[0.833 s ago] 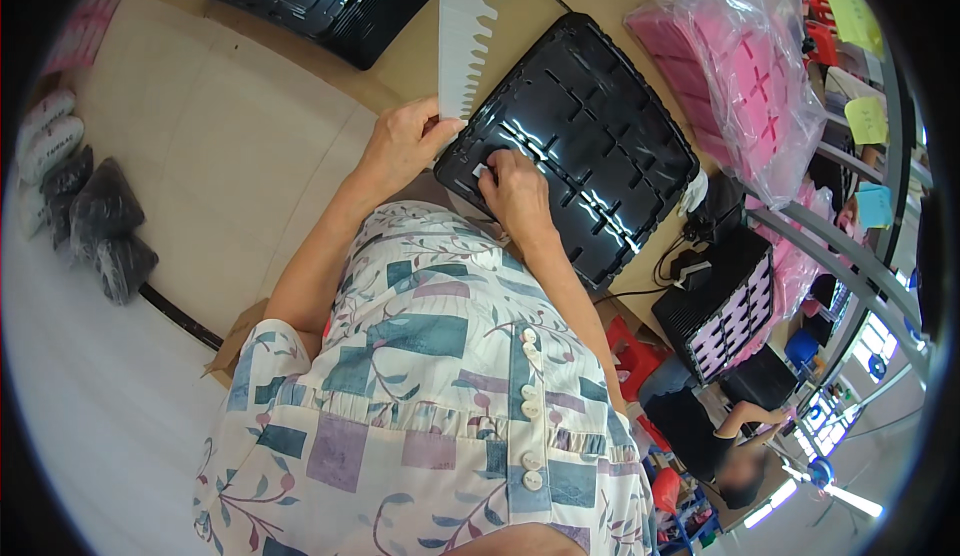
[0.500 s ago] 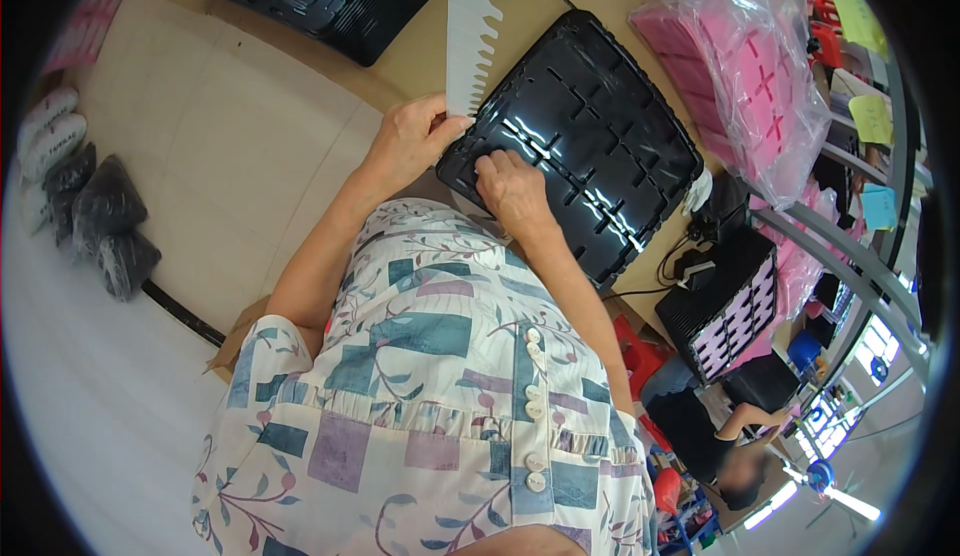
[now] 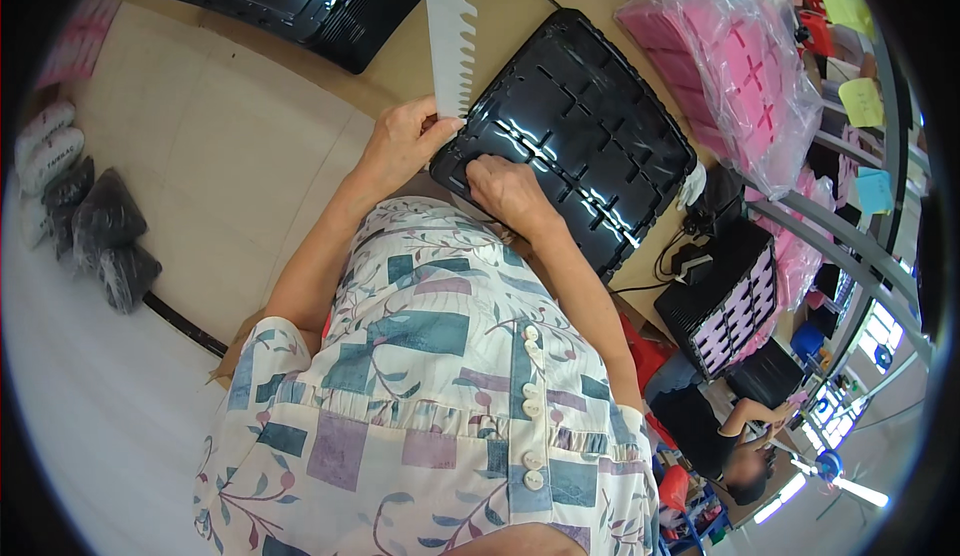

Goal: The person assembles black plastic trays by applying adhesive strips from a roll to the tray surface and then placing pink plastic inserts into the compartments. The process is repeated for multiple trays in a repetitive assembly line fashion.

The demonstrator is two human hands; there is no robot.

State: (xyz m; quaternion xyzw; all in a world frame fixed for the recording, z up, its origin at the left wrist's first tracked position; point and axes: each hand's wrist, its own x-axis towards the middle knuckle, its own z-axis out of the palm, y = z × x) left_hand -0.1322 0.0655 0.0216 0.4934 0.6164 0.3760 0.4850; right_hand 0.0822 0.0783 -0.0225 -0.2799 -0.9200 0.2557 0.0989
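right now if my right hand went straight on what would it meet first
Probably the left hand by the edge of the glossy black plastic tray, though depth is unclear.

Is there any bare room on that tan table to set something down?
Yes: the tan table shows bare between the upper-left black tray stack and the white toothed strip, and above the glossy black tray, left of the plastic-wrapped pink stack. It's crowded around the white cloth.
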